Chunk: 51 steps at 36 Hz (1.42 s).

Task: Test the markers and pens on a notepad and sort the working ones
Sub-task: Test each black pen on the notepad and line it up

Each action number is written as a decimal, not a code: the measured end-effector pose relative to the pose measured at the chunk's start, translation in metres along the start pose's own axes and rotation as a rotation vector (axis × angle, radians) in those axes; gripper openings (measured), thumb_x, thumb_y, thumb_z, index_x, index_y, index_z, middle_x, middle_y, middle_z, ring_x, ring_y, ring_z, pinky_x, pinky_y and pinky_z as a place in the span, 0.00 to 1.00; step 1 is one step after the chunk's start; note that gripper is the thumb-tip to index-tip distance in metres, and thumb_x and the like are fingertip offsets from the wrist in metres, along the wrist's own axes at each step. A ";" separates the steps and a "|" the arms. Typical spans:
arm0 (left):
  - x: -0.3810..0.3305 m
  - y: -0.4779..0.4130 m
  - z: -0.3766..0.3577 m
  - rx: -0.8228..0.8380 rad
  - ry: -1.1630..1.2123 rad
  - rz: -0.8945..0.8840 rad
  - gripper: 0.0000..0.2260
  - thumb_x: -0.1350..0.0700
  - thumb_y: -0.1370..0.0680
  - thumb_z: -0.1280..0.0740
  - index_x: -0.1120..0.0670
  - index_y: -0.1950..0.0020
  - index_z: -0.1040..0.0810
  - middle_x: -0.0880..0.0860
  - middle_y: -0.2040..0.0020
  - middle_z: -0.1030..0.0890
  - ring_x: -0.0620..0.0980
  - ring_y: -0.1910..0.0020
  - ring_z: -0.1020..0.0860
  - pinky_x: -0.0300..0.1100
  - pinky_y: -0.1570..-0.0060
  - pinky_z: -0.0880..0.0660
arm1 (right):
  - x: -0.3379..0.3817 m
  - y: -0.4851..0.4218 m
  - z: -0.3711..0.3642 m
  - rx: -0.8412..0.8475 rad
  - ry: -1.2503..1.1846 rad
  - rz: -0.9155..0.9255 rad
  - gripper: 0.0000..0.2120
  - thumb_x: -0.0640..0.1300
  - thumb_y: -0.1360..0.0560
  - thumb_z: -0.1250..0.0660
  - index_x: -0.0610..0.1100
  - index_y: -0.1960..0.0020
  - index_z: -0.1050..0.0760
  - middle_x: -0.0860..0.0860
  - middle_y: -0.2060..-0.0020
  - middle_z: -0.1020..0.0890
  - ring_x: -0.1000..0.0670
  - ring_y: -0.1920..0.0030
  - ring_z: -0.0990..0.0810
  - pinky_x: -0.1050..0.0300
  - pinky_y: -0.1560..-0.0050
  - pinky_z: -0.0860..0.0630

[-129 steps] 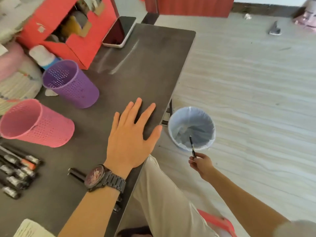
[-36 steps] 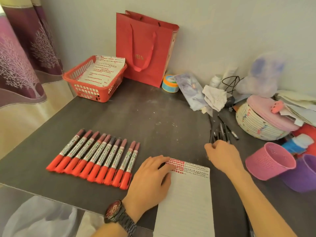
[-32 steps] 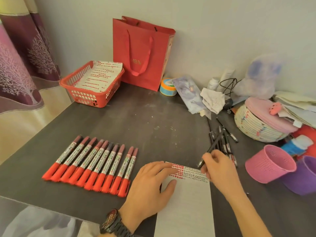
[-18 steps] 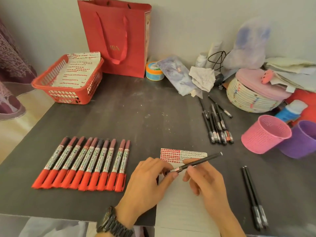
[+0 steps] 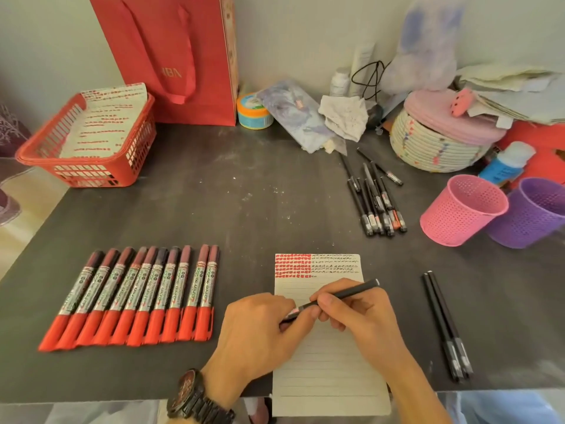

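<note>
- The right hand (image 5: 360,319) had its fingers curled round the barrel of a black pen (image 5: 351,291), which it held low over the upper half of the notepad (image 5: 321,371).
- The left hand (image 5: 260,332) pinched the pen's cap end between thumb and fingertips. Whether the cap had come free could not be told.
- Rows of red and black test marks filled the top of the notepad, and the lines below them were blank.
- Judgement: the step in hand appeared to be uncapping this pen for a test stroke.
- Judgement: the next move would call for drawing the cap straight off, steadying the notepad and setting the tip on the first blank line.
- A row of red markers (image 5: 137,295) lay capped to the left of the notepad.
- A cluster of black pens (image 5: 376,203) lay beyond the notepad, and a pair of black pens (image 5: 443,325) lay to its right.
- A pink mesh cup (image 5: 461,209) and a purple mesh cup (image 5: 532,212) stood beyond the notepad, well to its right. Which one takes the working pens could not be determined.
</note>
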<state>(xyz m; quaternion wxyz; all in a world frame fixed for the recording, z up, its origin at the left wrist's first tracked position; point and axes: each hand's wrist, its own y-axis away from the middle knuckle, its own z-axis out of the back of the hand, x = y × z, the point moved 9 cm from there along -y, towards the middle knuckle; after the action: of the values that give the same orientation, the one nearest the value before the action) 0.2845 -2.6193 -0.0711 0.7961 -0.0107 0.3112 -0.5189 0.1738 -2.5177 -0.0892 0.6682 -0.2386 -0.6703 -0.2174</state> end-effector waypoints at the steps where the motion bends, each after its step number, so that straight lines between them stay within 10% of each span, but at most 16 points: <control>1: 0.001 0.000 0.000 -0.006 0.016 0.015 0.26 0.37 0.22 0.40 0.53 0.73 0.38 0.47 0.77 0.38 0.46 0.75 0.39 0.36 0.75 0.45 | 0.000 0.000 0.000 0.000 -0.006 -0.001 0.09 0.50 0.28 0.29 0.45 0.55 0.14 0.44 0.65 0.14 0.54 0.67 0.20 0.63 0.68 0.26; 14: 0.008 0.000 -0.003 -0.053 0.096 0.118 0.30 0.29 0.23 0.46 0.51 0.72 0.40 0.44 0.76 0.39 0.43 0.74 0.36 0.37 0.75 0.41 | -0.004 0.001 0.018 -0.199 -0.167 0.014 0.08 0.44 0.25 0.30 0.42 0.58 0.16 0.45 0.73 0.23 0.49 0.74 0.27 0.60 0.71 0.29; 20: 0.017 0.000 -0.011 -0.001 0.173 0.145 0.20 0.31 0.24 0.40 0.47 0.52 0.25 0.34 0.57 0.30 0.38 0.47 0.29 0.34 0.49 0.33 | -0.006 -0.002 0.034 -0.323 -0.346 -0.066 0.10 0.50 0.23 0.33 0.44 0.58 0.22 0.41 0.71 0.22 0.47 0.78 0.30 0.59 0.77 0.32; 25: 0.014 0.000 -0.025 0.058 0.099 0.110 0.22 0.37 0.23 0.38 0.45 0.33 0.29 0.32 0.43 0.29 0.32 0.26 0.42 0.33 0.28 0.47 | 0.007 -0.018 0.040 -0.329 -0.163 -0.060 0.14 0.53 0.26 0.28 0.44 0.60 0.26 0.41 0.68 0.19 0.46 0.75 0.25 0.57 0.75 0.28; 37: 0.014 -0.001 -0.019 -0.014 0.006 0.113 0.17 0.37 0.27 0.33 0.43 0.56 0.38 0.40 0.55 0.29 0.42 0.51 0.28 0.33 0.46 0.39 | -0.001 -0.039 0.045 -0.387 0.218 -0.053 0.18 0.54 0.25 0.26 0.47 0.67 0.26 0.47 0.76 0.22 0.51 0.78 0.25 0.62 0.74 0.28; 51: 0.015 -0.002 -0.028 0.094 0.017 0.126 0.19 0.40 0.25 0.34 0.45 0.37 0.29 0.34 0.55 0.35 0.40 0.31 0.31 0.39 0.29 0.44 | -0.018 -0.034 0.050 -0.447 0.415 -0.014 0.14 0.49 0.32 0.33 0.46 0.70 0.34 0.51 0.82 0.27 0.56 0.78 0.32 0.66 0.74 0.33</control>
<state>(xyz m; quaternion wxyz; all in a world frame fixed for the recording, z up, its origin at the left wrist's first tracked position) 0.2726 -2.6241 -0.0998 0.8241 0.0505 0.2933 -0.4820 0.1132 -2.5150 -0.1071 0.7203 -0.3257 -0.4568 -0.4081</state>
